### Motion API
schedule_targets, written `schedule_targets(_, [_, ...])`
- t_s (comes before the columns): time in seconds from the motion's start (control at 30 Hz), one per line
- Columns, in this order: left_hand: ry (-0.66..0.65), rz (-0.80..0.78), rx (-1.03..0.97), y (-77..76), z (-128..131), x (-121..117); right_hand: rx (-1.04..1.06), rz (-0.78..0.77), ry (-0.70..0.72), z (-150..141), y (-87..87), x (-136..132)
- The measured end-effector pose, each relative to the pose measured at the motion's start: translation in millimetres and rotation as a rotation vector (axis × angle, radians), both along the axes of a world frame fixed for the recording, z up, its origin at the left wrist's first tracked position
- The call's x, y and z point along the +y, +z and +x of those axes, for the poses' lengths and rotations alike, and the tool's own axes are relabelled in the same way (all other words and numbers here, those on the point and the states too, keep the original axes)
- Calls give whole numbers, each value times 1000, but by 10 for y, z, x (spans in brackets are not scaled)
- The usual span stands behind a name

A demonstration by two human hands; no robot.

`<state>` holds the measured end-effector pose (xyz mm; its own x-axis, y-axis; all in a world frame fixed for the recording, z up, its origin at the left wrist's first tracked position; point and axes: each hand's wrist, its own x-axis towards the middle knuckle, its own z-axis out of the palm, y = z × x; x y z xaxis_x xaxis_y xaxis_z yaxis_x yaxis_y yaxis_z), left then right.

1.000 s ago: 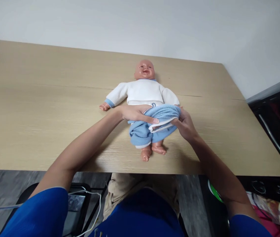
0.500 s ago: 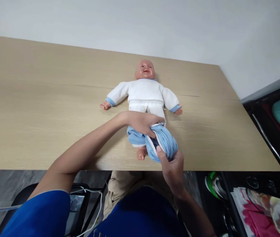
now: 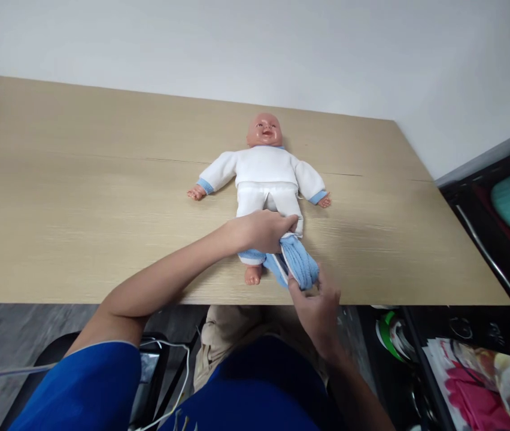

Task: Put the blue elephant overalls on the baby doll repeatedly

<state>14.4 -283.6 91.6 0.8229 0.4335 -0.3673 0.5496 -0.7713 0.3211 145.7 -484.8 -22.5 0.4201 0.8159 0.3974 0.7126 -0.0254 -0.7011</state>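
Note:
A baby doll point(image 3: 266, 164) in a white long-sleeved top and white pants lies on its back on the table, its feet toward me. A light blue terry garment point(image 3: 298, 262) with white trim is bunched at the doll's lower legs. One bare foot point(image 3: 253, 275) sticks out below part of it; the other is hidden in the bunched cloth. My left hand point(image 3: 268, 230) lies across the doll's shins, its fingers closed on the garment's upper edge by the white pant leg. Lower down, my right hand point(image 3: 315, 305) pinches the garment's bottom edge between thumb and fingers.
The wooden table point(image 3: 102, 203) reaches back to a pale wall point(image 3: 219, 48). Right of it stands a black rack point(image 3: 483, 239) with a teal item on it. Below at right are a pink cloth point(image 3: 474, 389) and a green-rimmed round object point(image 3: 388, 335). A white cable point(image 3: 185, 371) hangs at lower left.
The blue garment's opening has narrowed, and the cloth is drawn out flatter between my hands. My left hand's fingers have curled in tighter. The view has shifted slightly.

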Motion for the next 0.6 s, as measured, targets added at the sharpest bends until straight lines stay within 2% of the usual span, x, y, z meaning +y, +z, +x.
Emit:
schedule_targets(0.1, [-4,-16,8,-65,-2,16,-162,158,-19,-2,-50,18])
schedule_targets(0.27, [-41,-73,-9,-138,8,61,-55,137,-26,60,-77,17])
schedule_targets(0.33, [-46,-82,16,-126,23,59,54,90,-38,82,-112,-1])
schedule_targets(0.47, [-69,-82,31,-108,48,75,426,-62,-29,102,-165,-31])
schedule_targets(0.6, [-100,-154,-60,-205,13,186,699,-144,20,161,-197,11])
